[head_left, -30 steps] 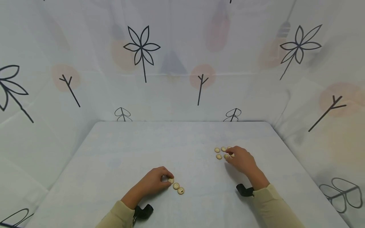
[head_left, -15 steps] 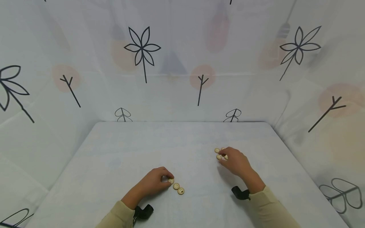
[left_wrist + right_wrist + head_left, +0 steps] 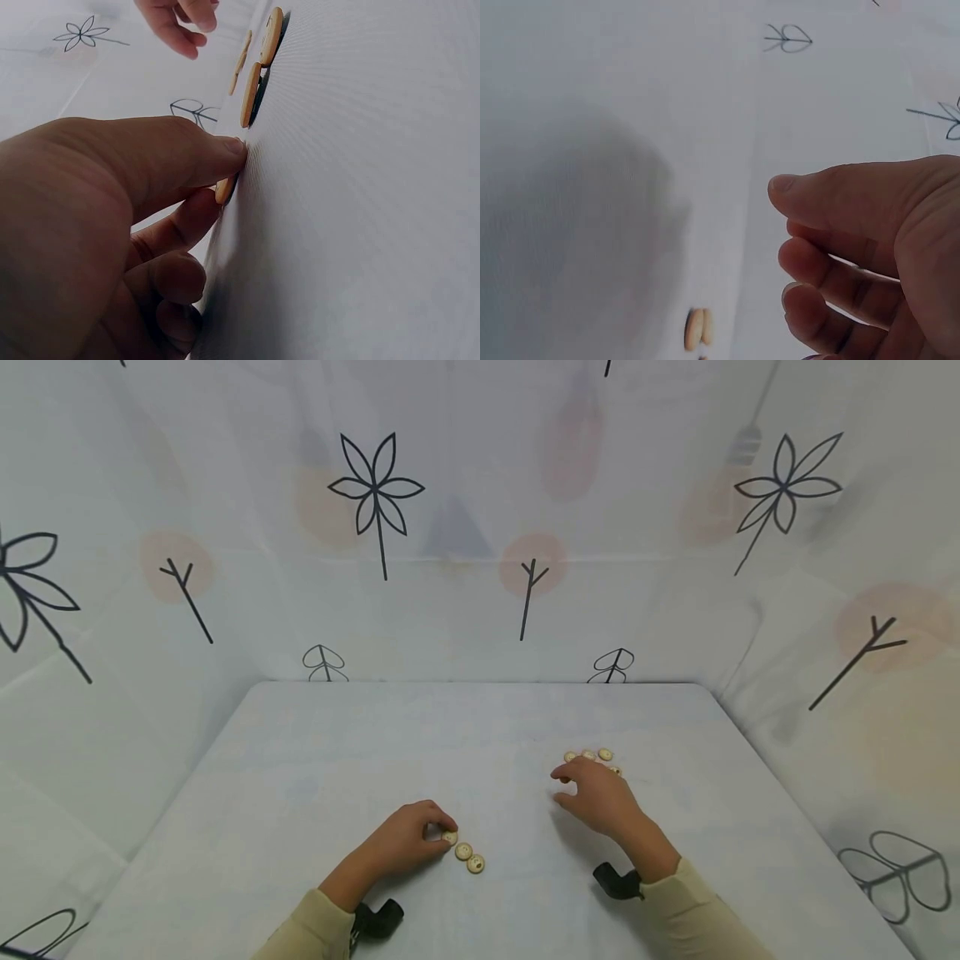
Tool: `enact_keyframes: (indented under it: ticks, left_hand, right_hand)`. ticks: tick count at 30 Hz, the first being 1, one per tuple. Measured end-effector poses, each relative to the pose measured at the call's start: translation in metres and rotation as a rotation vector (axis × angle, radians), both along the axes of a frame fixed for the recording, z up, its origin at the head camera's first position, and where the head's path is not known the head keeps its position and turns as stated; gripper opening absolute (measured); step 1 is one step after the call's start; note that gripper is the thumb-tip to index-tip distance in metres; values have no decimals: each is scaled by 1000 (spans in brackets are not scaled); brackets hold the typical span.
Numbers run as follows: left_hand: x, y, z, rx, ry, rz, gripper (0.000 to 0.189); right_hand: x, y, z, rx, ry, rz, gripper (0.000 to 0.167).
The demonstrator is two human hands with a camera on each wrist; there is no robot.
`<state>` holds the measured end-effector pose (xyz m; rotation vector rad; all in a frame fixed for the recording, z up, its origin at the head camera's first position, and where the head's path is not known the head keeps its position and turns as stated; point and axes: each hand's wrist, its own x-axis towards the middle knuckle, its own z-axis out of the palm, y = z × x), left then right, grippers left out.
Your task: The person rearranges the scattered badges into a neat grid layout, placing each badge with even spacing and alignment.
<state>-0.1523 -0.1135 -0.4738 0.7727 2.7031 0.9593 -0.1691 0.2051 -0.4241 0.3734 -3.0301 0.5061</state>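
Note:
My left hand [image 3: 408, 837] pinches a round, pale wooden button [image 3: 449, 837] between thumb and index finger at the tabletop. In the left wrist view that button [image 3: 223, 189] stands out partly from under the thumb. Two more buttons, a nearer one [image 3: 476, 863] and one between [image 3: 463, 852], continue a slanting row beside these fingers. My right hand [image 3: 600, 797] hovers left of centre over a group of similar buttons [image 3: 605, 754], covering part of it. Its thumb and fingers are apart and loosely bent, with nothing visible between them in the right wrist view [image 3: 855, 255].
A white table [image 3: 337, 735] spreads under both hands. Pale cloth walls [image 3: 450, 610] with leaf and twig drawings rise behind it and at its sides. A black wrist-worn device [image 3: 378, 918] sits under the left wrist, another [image 3: 617, 881] under the right.
The right hand has moved left and toward the person across the button group, uncovering buttons on the group's right side. The left hand keeps its pinch on the button in place.

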Motion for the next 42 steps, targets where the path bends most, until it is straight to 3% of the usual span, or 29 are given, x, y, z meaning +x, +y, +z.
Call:
enact_keyframes:
  ticks: [20,42]
  left_hand:
    - [0,0,0,4,-4,1,16]
    - [-3,-2,-4,-8,-9,4,16]
  right_hand:
    - [10,-36,-3,33,-66,34,28]
    - [16,-61,-7,21,-146,131,28]
